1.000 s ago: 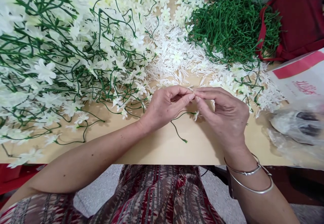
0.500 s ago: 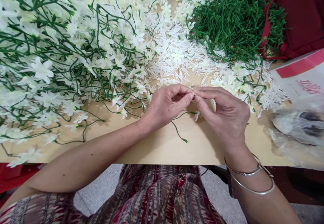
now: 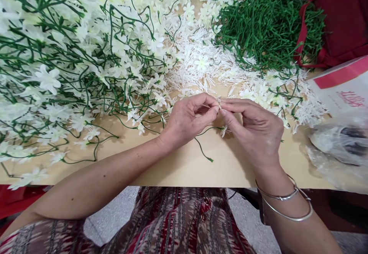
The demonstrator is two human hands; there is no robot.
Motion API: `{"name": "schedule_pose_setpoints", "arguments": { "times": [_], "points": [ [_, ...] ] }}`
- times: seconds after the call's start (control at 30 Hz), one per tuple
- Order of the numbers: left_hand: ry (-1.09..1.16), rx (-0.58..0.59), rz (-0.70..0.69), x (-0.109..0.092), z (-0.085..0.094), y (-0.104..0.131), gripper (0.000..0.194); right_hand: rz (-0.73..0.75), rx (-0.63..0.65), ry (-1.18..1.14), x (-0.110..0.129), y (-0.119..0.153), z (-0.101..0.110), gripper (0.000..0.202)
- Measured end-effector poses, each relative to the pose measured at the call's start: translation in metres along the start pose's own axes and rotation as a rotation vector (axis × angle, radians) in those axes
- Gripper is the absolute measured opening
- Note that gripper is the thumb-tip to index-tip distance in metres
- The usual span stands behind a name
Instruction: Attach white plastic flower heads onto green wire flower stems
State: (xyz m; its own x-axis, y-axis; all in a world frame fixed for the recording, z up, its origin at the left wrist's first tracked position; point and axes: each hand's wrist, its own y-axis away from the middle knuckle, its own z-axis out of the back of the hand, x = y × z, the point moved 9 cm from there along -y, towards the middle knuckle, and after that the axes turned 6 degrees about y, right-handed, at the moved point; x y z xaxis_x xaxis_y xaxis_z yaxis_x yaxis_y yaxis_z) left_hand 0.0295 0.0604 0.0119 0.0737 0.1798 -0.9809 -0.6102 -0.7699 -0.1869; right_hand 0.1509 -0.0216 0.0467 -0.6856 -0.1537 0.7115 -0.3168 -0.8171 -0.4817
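My left hand (image 3: 191, 120) and my right hand (image 3: 253, 127) meet above the table, thumb and fingertips pinched together. Between them is a tiny pale piece (image 3: 219, 104), mostly covered by the fingertips; its kind is too small to make out. Below the hands a green plastic stem (image 3: 204, 151) lies on the table, one end under my left hand. A second stem with a small white flower (image 3: 223, 131) at its tip rests close to my right palm. Just beyond the fingers spread loose white stamen-like pieces (image 3: 189, 64).
A big heap of artificial white flowers on green stems (image 3: 86, 70) covers the left side. Bare green stems (image 3: 264, 28) are piled at the back right beside a red bag (image 3: 342, 20). A white and red paper bag (image 3: 342, 89) and a clear plastic bag (image 3: 336, 146) lie at the right.
Both hands stay almost in place, still pinched together. The fingertips have shifted very slightly, and a bit more of the pale piece shows above them.
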Motion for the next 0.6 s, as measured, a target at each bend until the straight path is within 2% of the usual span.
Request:
{"name": "schedule_pose_setpoints", "arguments": {
  "times": [0.2,0.33,0.6],
  "points": [
    [-0.124,-0.012,-0.093,-0.013,0.002,0.002,0.011,-0.151,0.008,-0.138,-0.013,0.003,-0.003,0.01],
    [-0.216,-0.016,-0.129,-0.02,0.003,0.004,0.01,-0.17,0.01,-0.138,-0.015,0.002,-0.004,0.01],
    [-0.077,-0.013,0.002,-0.002,0.0,0.002,0.014,-0.16,0.017,-0.136,-0.013,0.003,-0.005,0.012]
  ]
}}
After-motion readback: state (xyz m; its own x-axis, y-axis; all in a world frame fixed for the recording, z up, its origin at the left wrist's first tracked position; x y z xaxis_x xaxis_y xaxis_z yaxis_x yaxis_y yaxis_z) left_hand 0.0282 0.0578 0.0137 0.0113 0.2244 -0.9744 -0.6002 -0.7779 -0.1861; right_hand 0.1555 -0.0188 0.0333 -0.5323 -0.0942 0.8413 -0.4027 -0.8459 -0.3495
